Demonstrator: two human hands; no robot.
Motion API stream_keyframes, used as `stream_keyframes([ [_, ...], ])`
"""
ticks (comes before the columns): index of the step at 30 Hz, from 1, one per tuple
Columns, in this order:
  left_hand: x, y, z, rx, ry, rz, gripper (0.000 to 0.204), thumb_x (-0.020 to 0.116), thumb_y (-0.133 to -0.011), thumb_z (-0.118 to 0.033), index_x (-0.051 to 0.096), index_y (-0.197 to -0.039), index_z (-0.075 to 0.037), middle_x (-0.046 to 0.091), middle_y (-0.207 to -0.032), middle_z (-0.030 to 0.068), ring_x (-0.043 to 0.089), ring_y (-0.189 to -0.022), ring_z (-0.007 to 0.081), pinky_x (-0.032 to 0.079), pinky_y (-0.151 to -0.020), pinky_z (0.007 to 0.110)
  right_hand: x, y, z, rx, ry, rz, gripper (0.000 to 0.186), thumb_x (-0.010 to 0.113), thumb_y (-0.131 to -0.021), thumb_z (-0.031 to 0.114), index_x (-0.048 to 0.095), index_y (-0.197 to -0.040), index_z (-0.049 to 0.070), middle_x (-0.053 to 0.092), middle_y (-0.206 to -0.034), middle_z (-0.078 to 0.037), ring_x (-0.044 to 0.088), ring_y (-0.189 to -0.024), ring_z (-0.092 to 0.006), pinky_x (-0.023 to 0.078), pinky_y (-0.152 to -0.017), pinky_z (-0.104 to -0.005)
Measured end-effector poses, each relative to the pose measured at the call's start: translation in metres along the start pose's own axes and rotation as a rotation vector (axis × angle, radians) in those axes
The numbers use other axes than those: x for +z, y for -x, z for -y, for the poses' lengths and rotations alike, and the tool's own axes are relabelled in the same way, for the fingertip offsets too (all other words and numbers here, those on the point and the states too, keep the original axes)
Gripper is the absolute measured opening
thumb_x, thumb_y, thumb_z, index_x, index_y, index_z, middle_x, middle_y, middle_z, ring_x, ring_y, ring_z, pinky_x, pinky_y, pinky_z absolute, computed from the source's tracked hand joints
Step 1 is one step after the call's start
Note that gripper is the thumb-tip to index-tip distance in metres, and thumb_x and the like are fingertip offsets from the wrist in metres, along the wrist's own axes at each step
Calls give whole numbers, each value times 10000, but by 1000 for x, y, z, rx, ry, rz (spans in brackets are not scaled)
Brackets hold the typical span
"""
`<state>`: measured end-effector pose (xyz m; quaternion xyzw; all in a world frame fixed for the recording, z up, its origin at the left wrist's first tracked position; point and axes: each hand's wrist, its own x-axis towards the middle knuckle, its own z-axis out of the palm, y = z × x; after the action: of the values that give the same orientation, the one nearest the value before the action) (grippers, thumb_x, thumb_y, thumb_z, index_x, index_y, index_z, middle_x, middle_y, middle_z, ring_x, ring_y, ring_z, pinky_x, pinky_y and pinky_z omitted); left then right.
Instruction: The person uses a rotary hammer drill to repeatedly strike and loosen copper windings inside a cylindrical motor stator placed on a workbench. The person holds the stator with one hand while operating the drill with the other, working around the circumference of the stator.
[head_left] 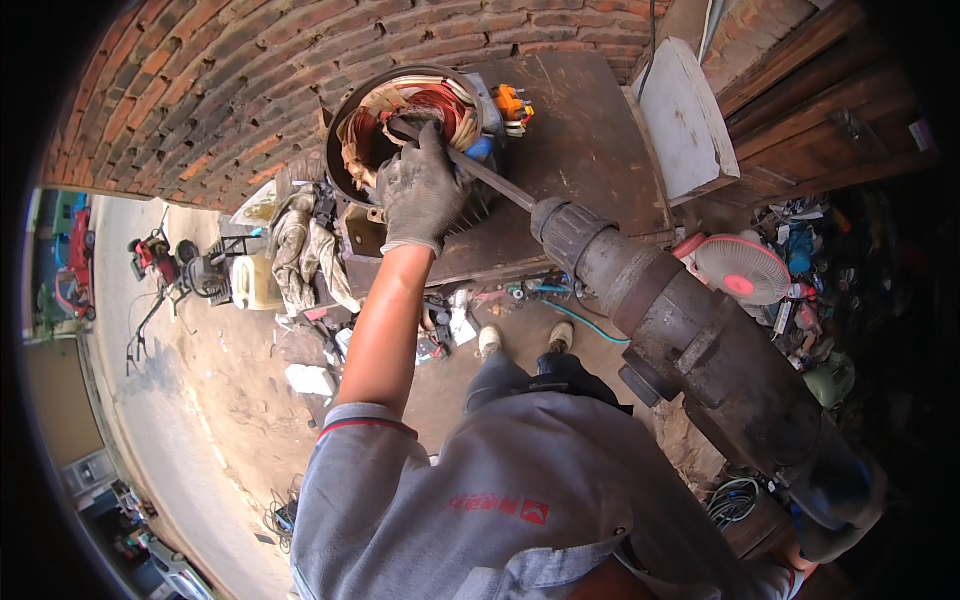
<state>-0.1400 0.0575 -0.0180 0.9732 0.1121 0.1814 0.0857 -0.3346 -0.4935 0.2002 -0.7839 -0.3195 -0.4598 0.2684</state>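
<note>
My left hand (425, 195), in a dirty grey work glove, is closed around the flat steel chisel (505, 188) close to its tip. That tip reaches into a round motor housing (334, 150), whose wire windings (452, 104) look reddish with frayed tan and white pieces. The chisel sits in the nose of a large, worn demolition hammer (690, 335), slanting down toward my right side. At its rear end my right hand (850, 515), gloved and in shadow, is wrapped around the handle. The grip itself is mostly hidden there.
The housing stands on a dark metal-topped bench (590, 130) against a brick wall (250, 90). An orange part (512, 105) lies beside it. Right of the bench are a white panel (685, 120) and a pink-grey fan (742, 268). Rags (300, 245) and a jerrycan (255, 283) sit left.
</note>
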Motion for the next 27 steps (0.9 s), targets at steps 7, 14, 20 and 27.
stream_keyframes([
  [7,3,-4,2,-5,-2,-18,624,716,-868,-476,598,-1329,-73,739,-944,257,736,-870,442,562,-804,541,-7,15,0,321,259,40,205,586,-703,231,621,-752,35,611,-708,-60,541,-594,-161,489,-551,-340],
  [14,5,-3,-6,-81,-23,-82,515,711,-865,-391,626,-1236,-45,739,-904,250,737,-833,438,564,-762,534,-7,10,-9,505,318,102,251,594,-722,221,654,-859,19,636,-783,-51,571,-667,-142,509,-621,-321],
  [20,-5,-10,-25,-61,-42,-122,415,674,-881,-297,632,-1195,-29,738,-851,223,733,-782,414,554,-772,514,-12,17,-13,632,391,118,307,601,-738,212,682,-950,5,659,-847,-42,596,-729,-126,525,-682,-304],
  [27,10,-2,-11,-79,-39,-176,405,667,-906,-343,644,-1177,-43,728,-817,202,727,-794,396,537,-777,520,15,-3,-12,737,514,227,382,609,-758,202,715,-1057,-12,684,-922,-32,626,-801,-108,545,-752,-284],
])
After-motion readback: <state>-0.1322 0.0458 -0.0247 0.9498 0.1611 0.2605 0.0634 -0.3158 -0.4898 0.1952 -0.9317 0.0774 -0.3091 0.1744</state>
